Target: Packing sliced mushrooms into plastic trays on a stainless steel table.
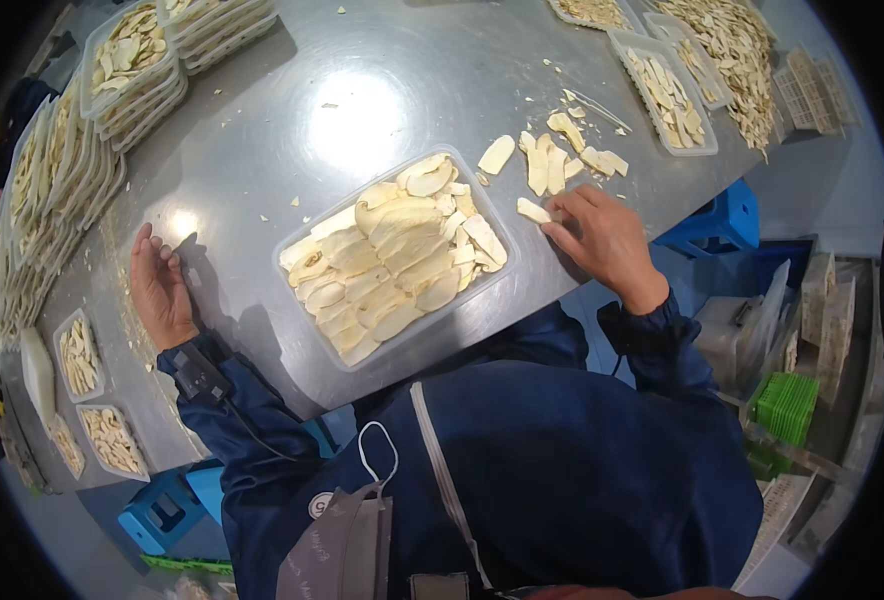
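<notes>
My right hand (pixel 599 236) pinches one pale dried slice (pixel 533 211) between thumb and fingers, just right of a clear plastic tray (pixel 514 259). Overlapping rows of large dried slices, perhaps mushroom, fill most of that tray; smaller pieces (pixel 479 238) lie along its right side. Beyond my right hand, several loose slices (pixel 543 163) and crumbs are scattered on the metal table (pixel 262 135), with thin tweezers (pixel 596 111) near them. My left hand (pixel 161 289) rests palm up at the left of the tray, fingers loosely curled and holding nothing.
Stacked filled trays (pixel 131 75) stand at the upper left, with more stacks (pixel 52 172) beside them. Small filled trays (pixel 80 356) lie at the left. At the upper right are a long tray (pixel 667 97) and a heap of slices (pixel 734 64). Blue stools (pixel 719 217) stand below the table edges.
</notes>
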A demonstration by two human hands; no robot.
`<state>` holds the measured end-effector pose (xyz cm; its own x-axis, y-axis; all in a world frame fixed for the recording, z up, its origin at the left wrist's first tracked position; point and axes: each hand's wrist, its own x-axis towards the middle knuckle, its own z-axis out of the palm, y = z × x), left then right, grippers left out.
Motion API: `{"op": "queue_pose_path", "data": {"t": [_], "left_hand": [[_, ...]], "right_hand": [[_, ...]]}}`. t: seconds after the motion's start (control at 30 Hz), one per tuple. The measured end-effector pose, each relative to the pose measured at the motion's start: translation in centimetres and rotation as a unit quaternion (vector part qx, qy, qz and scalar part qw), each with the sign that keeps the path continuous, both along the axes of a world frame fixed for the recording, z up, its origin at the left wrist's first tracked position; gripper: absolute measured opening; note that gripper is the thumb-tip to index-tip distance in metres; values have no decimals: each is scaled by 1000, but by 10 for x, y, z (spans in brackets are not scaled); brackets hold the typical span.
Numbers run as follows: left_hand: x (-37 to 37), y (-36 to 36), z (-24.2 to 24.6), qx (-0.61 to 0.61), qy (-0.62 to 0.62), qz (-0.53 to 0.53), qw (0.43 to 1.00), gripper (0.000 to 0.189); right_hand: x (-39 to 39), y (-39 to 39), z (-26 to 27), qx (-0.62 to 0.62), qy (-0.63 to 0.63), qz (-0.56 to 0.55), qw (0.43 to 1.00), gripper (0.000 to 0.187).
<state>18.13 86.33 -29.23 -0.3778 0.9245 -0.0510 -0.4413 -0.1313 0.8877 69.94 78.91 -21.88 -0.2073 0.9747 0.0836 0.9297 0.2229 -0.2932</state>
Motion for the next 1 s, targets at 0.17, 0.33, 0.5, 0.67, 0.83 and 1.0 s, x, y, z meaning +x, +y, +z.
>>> {"op": "queue_pose_path", "data": {"t": [0.17,0.33,0.5,0.67,0.83,1.0], "left_hand": [[5,-2,2,-4,8,1,1000,42],[8,-3,6,-9,8,7,1000,43],[10,-3,7,-21,9,19,1000,36],[3,-1,2,-16,14,12,1000,41],[6,0,4,-16,19,15,1000,40],[4,0,3,-14,13,-1,1000,40]], "right_hand": [[2,9,-2,6,-60,52,997,16],[1,18,2,30,-103,86,990,16],[-1,14,4,-54,-76,0,996,18],[8,8,6,-68,-10,7,998,14],[10,12,10,-9,-47,120,992,21],[2,18,10,44,-34,120,991,15]]}}
